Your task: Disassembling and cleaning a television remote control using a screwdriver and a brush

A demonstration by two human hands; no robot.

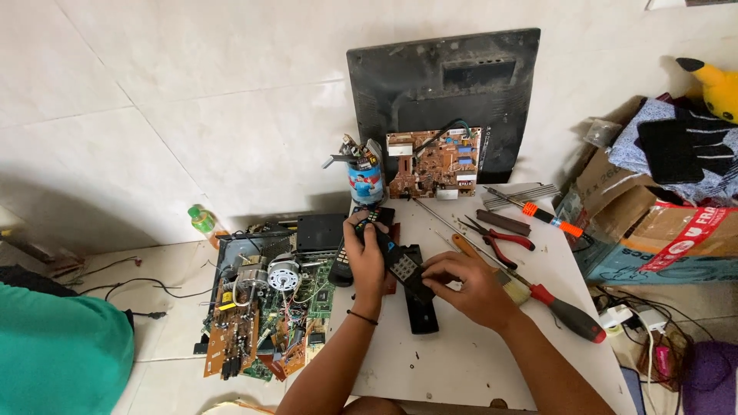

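My left fingers wrapped around black remote, centre of frame; right hand pinches its lower end over white table. Risk, I think: grip slips, remote falls onto second remote beneath, small parts scatter.

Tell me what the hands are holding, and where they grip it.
Both grip a black remote control: the left hand at its upper end, the right hand at its lower end.
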